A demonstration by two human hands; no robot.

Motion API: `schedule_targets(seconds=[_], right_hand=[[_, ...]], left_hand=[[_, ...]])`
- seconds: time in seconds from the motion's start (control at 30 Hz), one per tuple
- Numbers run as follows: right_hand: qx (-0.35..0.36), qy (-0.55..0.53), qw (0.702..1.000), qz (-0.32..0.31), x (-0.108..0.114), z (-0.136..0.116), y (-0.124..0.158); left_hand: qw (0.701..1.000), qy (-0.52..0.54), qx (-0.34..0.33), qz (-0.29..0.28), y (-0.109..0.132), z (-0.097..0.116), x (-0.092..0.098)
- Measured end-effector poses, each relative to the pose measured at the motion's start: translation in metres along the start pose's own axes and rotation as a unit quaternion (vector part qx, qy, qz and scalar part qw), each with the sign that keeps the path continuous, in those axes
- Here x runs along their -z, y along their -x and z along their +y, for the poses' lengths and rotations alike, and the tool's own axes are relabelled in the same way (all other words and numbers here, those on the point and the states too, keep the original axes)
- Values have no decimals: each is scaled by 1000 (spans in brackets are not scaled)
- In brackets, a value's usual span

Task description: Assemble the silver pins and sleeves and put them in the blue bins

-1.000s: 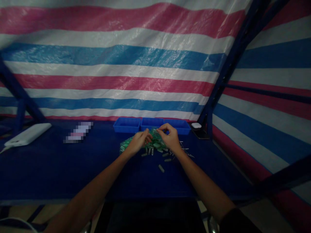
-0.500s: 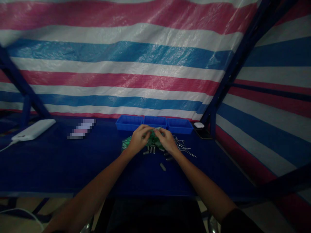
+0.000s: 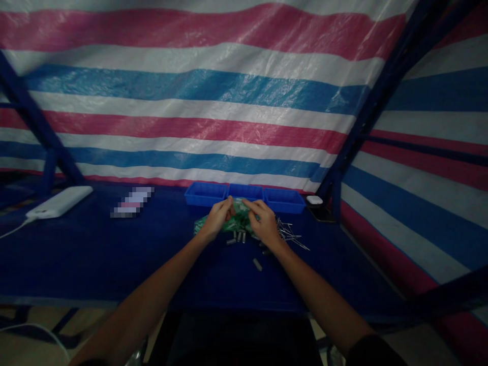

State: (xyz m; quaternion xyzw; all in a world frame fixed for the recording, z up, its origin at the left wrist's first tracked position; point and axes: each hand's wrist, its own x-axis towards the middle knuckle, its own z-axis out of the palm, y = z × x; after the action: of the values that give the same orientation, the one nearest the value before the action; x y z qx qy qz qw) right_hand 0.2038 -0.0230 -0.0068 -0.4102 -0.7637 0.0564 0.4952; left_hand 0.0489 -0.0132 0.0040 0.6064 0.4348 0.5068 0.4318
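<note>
A crumpled green plastic bag (image 3: 241, 219) lies on the blue table between my hands. My left hand (image 3: 218, 216) is closed on the bag's left side, and my right hand (image 3: 264, 219) pinches its upper right edge. Part of the bag shows to the left, behind my left wrist. Several short grey metal cylinders (image 3: 239, 237) lie just below the bag, and a single metal cylinder (image 3: 257, 264) sits closer to me. Beside my right wrist is a loose heap of thin metal rods (image 3: 292, 235). My fingers hide the exact grip points.
Three blue trays (image 3: 284, 200) stand in a row behind my hands. At the right back are a white case (image 3: 314, 200) and a dark phone (image 3: 323, 213). A white power bank (image 3: 60, 202) with a cable lies far left, near a blurred-out item (image 3: 132, 202). Blue frame posts (image 3: 335, 195) rise at both sides.
My hands have moved a little apart, and more of the green bag's top edge shows between them. The whole view has shifted slightly; the metal parts stay where they lay.
</note>
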Motion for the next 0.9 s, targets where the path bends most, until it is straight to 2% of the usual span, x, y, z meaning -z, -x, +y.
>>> schedule_targets(seconds=[0.07, 0.17, 0.33, 0.4, 0.53, 0.6, 0.67, 0.73, 0.77, 0.83, 0.9], right_hand=[[23, 15, 1000, -7, 0, -2, 1], [24, 20, 999, -11, -2, -2, 1], [-9, 28, 1000, -8, -3, 3, -1], [-13, 33, 999, -4, -2, 5, -2], [-16, 36, 999, -9, -3, 6, -2], [-17, 35, 999, -19, -4, 5, -1], [-15, 36, 999, -29, -6, 4, 0], [-12, 35, 999, -40, -8, 3, 1], [-11, 35, 998, -44, -8, 3, 2], [-10, 35, 998, -49, -9, 4, 2], [-12, 37, 998, -49, -9, 6, 2]], left_hand=[[996, 67, 58, -2, -2, 0, 0], [986, 136, 91, 23, -7, 0, 5], [953, 212, 86, 200, -20, -5, 29], [939, 220, 103, 244, -25, -8, 38], [924, 244, 103, 276, -31, -11, 49], [925, 252, 97, 269, -33, -10, 52], [941, 213, 104, 243, -34, -11, 55], [966, 101, 95, 216, -34, -15, 55], [976, 20, 69, 205, -33, -18, 55], [972, -151, -13, 182, -30, -23, 52], [944, -281, -88, 147, -27, -26, 46]])
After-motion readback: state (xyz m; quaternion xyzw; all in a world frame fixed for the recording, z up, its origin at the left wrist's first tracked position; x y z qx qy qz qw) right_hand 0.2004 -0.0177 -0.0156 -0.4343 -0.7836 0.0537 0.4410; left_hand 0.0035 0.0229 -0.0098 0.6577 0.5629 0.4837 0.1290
